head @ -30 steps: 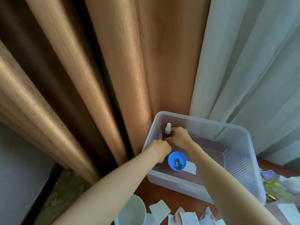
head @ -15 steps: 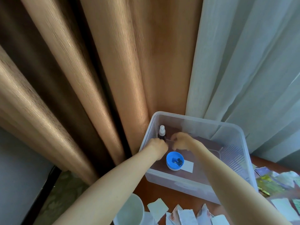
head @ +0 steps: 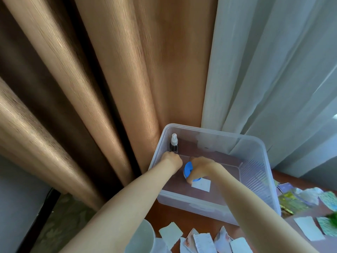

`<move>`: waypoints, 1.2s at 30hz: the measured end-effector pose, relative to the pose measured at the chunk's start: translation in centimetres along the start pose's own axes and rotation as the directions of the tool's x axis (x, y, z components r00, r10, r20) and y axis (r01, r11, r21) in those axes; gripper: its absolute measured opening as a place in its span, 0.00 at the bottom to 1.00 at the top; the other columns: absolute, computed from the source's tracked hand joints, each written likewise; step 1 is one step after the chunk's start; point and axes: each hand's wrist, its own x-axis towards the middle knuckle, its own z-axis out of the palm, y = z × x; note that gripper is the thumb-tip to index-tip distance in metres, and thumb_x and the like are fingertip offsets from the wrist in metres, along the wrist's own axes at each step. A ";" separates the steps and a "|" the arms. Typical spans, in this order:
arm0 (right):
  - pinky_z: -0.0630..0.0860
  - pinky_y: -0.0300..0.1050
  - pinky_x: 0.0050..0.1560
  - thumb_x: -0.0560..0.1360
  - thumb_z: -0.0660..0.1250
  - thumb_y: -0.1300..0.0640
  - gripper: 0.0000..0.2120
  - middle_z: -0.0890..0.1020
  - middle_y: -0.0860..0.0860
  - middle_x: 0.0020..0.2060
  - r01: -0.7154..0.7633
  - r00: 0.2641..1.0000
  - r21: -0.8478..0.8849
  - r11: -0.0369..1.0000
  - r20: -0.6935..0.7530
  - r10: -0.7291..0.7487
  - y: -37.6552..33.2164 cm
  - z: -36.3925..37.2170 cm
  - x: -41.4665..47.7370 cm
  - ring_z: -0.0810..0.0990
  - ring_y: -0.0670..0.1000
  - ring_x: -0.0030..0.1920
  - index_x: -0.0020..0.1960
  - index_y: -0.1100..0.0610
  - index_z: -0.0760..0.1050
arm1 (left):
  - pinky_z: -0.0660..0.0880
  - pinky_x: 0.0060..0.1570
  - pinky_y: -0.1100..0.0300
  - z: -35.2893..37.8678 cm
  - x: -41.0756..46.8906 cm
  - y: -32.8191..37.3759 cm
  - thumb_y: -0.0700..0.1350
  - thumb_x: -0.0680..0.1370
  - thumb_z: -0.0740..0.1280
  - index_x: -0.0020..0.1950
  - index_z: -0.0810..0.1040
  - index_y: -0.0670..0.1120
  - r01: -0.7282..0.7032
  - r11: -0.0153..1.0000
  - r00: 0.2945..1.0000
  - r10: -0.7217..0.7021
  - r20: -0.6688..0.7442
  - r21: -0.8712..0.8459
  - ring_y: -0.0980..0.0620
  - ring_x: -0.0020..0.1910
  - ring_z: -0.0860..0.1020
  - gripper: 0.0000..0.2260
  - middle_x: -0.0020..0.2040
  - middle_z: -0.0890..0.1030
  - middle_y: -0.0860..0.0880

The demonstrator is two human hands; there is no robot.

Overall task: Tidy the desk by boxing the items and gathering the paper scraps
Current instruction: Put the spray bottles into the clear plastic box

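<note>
A clear plastic box (head: 255,147) stands on the brown desk against the curtains. In its far left corner a small dark spray bottle (head: 174,146) with a white nozzle stands upright. My left hand (head: 172,160) is inside the box with its fingers curled at the foot of the bottle. My right hand (head: 202,166) grips a blue round lid-like item (head: 187,170), tilted up on its edge near the box floor. A white slip of paper (head: 201,185) lies on the floor of the box beside it.
Torn paper scraps (head: 170,234) lie on the desk in front of the box, and coloured scraps (head: 291,203) lie to its right. A white cup (head: 140,240) stands at the near left by the desk edge. Brown and white curtains hang close behind.
My right hand let go of the spray bottle, moved down to the blue round item and tipped it up on edge. My left hand stayed at the bottle's foot.
</note>
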 end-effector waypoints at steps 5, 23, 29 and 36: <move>0.71 0.43 0.39 0.65 0.73 0.57 0.33 0.67 0.55 0.52 0.043 0.991 0.291 0.956 -0.134 -0.004 0.7 0.2 1.1 0.72 0.55 0.49 0.66 0.56 0.63 | 0.70 0.61 0.55 -0.6 -0.6 0.0 0.35 0.79 0.61 0.69 0.68 0.37 0.016 0.990 0.998 -0.008 0.057 -0.143 0.44 0.66 0.71 0.17 0.67 0.71 0.42; 0.80 0.42 0.46 0.66 0.64 0.81 0.27 0.71 0.57 0.58 0.140 0.964 0.854 0.502 -0.001 -0.267 1.9 0.4 1.8 0.76 0.53 0.52 0.57 0.58 0.66 | 0.70 0.65 0.48 -1.1 -0.2 -1.1 0.38 0.82 0.52 0.71 0.61 0.33 0.364 0.011 0.931 0.019 0.364 -0.931 0.38 0.66 0.71 0.18 0.68 0.69 0.34; 0.76 0.46 0.56 0.67 0.62 0.81 0.28 0.70 0.53 0.60 0.069 0.965 0.788 0.611 0.102 -0.241 2.4 0.6 2.1 0.72 0.54 0.58 0.60 0.57 0.65 | 0.68 0.67 0.49 -0.3 0.2 -0.2 0.39 0.83 0.52 0.74 0.58 0.37 0.452 -0.034 0.891 0.066 0.449 -0.891 0.42 0.68 0.71 0.19 0.71 0.66 0.38; 0.76 0.48 0.49 0.68 0.54 0.82 0.34 0.67 0.56 0.65 0.000 0.991 0.774 0.634 0.087 -0.105 3.1 0.7 2.4 0.69 0.58 0.62 0.69 0.58 0.64 | 0.67 0.66 0.51 -0.4 0.2 0.4 0.38 0.83 0.53 0.73 0.60 0.38 0.446 0.001 0.891 0.093 0.444 -0.895 0.43 0.69 0.70 0.18 0.71 0.67 0.40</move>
